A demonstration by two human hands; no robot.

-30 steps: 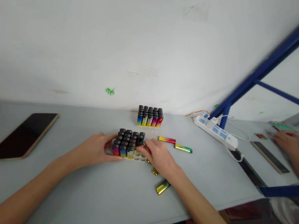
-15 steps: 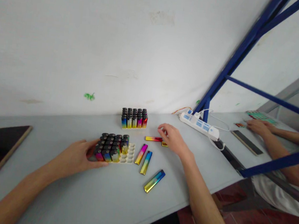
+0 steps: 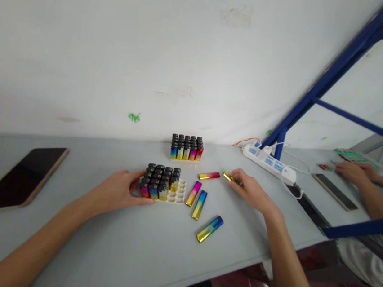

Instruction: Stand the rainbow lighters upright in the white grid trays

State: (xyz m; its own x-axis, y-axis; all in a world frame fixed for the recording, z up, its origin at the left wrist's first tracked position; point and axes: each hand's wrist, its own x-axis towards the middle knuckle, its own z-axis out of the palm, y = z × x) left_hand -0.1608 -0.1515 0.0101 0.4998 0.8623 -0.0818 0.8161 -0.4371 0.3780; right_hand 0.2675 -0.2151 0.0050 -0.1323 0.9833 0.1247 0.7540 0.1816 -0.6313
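Observation:
My left hand (image 3: 121, 192) grips the left end of a white tray (image 3: 180, 192) partly filled with upright black-topped lighters (image 3: 153, 191); its right-hand slots are bare. Between the fingers of my right hand (image 3: 246, 187) is a gold lighter (image 3: 230, 179), its far end sticking out to the left. Left of it lies a red and yellow lighter (image 3: 209, 176). Nearer the tray are a pink and yellow lighter (image 3: 193, 194) and a blue and yellow lighter (image 3: 199, 204). Another blue and gold lighter (image 3: 210, 228) lies closer to the table's front edge.
A second block of upright lighters (image 3: 187, 148) stands near the wall. A dark tablet (image 3: 18, 179) lies at the left. On the right are a white power strip (image 3: 269, 163) with cables, a blue metal frame (image 3: 322, 81) and another person's hands (image 3: 353, 172) by a dark bar.
My right hand has come down onto the gold lighter and closed on it, shifting it away from the red and yellow one. My left hand still holds the tray. The view has swung left.

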